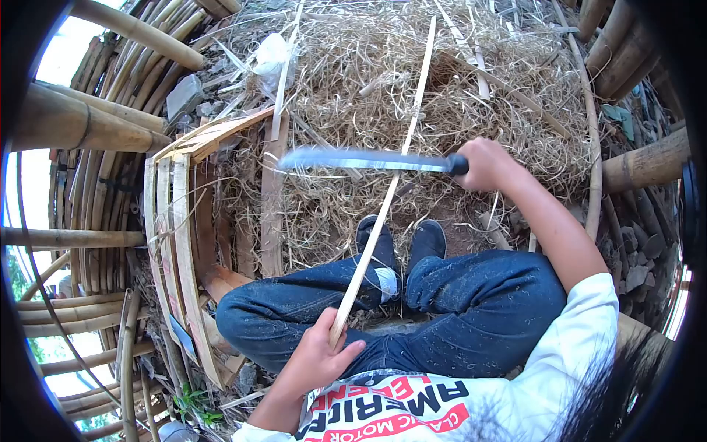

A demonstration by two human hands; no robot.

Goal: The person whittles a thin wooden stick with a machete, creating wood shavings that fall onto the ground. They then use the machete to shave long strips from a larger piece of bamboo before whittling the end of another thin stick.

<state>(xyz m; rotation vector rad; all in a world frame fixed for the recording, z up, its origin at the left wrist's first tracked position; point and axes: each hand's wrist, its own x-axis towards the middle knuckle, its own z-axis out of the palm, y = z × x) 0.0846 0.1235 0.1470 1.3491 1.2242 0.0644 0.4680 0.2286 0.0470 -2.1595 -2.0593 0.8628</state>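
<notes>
In my left hand (322,355), low in the view near my lap, the near end of a long pale bamboo strip (384,206) is gripped. The strip runs away from me between my shoes, its far end over the heap of shavings. My right hand (484,163) is wrapped round the black handle of a machete (368,160). Its long blade points left and lies across the strip in this view, slightly smeared by motion toward the tip.
Curly bamboo shavings (346,88) cover the ground ahead. A wooden crate (180,221) lies at my left, beside a plank (272,199). Bamboo poles (88,125) jut in from the left, another pole (644,166) from the right. A clear plastic bag (272,55) rests at the back.
</notes>
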